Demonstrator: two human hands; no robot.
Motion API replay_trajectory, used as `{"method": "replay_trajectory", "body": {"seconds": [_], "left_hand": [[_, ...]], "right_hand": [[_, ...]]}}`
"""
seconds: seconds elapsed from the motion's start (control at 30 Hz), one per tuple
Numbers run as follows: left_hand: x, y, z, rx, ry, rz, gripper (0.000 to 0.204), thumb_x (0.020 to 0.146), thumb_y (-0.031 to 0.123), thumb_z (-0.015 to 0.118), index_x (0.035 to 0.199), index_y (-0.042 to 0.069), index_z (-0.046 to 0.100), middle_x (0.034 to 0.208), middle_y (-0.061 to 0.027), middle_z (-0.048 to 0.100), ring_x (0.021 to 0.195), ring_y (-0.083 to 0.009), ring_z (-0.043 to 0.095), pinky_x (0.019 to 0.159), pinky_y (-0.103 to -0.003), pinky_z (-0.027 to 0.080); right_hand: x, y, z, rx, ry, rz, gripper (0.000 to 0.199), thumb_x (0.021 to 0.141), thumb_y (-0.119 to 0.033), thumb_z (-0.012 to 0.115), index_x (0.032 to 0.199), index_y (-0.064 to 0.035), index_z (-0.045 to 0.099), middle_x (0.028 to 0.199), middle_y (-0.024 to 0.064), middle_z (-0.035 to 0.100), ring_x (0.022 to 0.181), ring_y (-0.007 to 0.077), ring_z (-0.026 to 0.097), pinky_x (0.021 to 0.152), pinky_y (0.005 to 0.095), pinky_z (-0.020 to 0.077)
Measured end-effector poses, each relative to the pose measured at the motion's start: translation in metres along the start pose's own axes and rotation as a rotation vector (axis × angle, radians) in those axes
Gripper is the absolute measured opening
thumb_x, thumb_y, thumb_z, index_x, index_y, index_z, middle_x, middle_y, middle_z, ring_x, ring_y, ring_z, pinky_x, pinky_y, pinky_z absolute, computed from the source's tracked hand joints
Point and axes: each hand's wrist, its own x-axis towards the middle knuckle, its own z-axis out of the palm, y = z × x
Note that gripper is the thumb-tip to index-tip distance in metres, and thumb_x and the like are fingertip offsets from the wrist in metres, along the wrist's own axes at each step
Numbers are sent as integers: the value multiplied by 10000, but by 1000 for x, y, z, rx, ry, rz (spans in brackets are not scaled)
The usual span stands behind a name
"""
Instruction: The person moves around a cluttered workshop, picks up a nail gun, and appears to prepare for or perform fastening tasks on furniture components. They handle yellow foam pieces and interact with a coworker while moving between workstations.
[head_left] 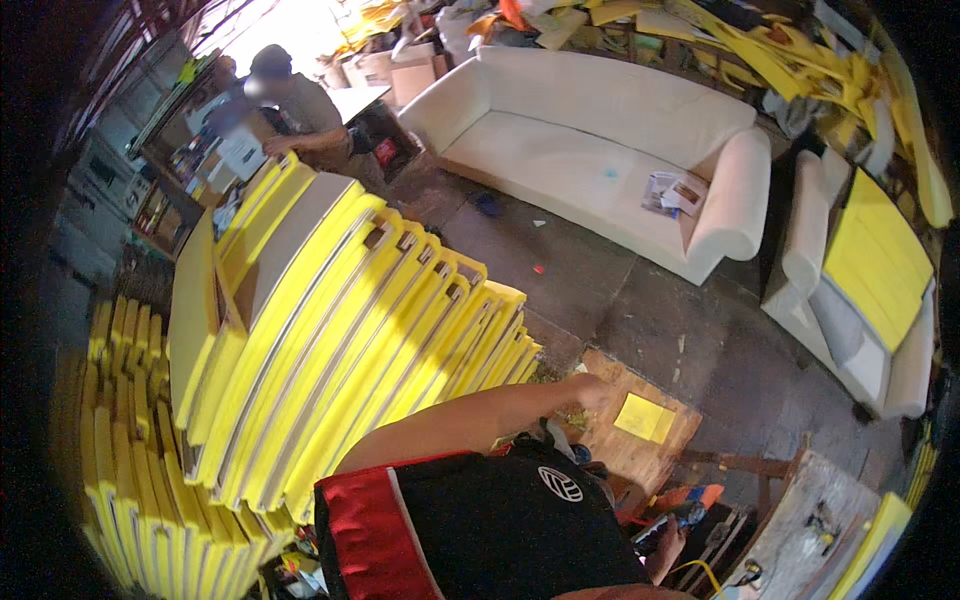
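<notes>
My left arm reaches out across the wooden board (625, 385). At its end my left hand (590, 391) is over the board's left side, its fingers too small and blurred to make out. A square yellow foam piece (644, 418) lies flat on the board, to the right of that hand. Lower down, my right hand (668, 550) is closed around something dark that I cannot make out. Beside it are a grey-blue part (690, 514) and an orange piece (706, 494). My black and red shirt (490, 530) hides much of the space between my arms.
A long row of yellow foam-covered panels (330, 330) stands at left, more stacked behind it. A person (305, 105) is beyond them. A pale sofa (590, 130) stands at the back; another seat (850, 330) bears a yellow panel. A worktable (790, 530) is at lower right.
</notes>
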Motion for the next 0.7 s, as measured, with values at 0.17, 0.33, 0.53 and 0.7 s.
{"method": "replay_trajectory", "body": {"seconds": [0.17,0.33,0.53,0.7], "left_hand": [[-98,13,-55,-90,-250,-224,507,871,383,464,1237,34,495,855,-215,639,831,-372,620,709,-490,488],[-179,-52,83,-165,-251,-490,405,825,360,536,792,-19,674,797,-216,653,735,-352,629,644,-459,476],[-164,-22,50,-100,-429,-487,447,875,411,516,985,6,668,981,-233,646,862,-357,623,781,-444,480],[-112,-28,36,-311,-122,-522,406,884,387,507,1000,35,670,988,-207,641,892,-346,615,798,-437,481]], "right_hand": [[115,63,-23,-382,-89,-75,387,763,-251,686,958,69,590,805,114,606,670,212,576,566,354,448],[95,38,1,-562,-63,-306,376,741,-276,703,894,59,626,806,122,634,672,250,584,575,388,441],[139,24,11,-788,-57,-303,370,733,-267,711,876,64,629,792,134,640,660,259,591,579,395,447],[188,-11,41,-946,-101,-340,365,726,-260,719,861,68,632,780,144,644,650,266,598,582,401,452]]}}
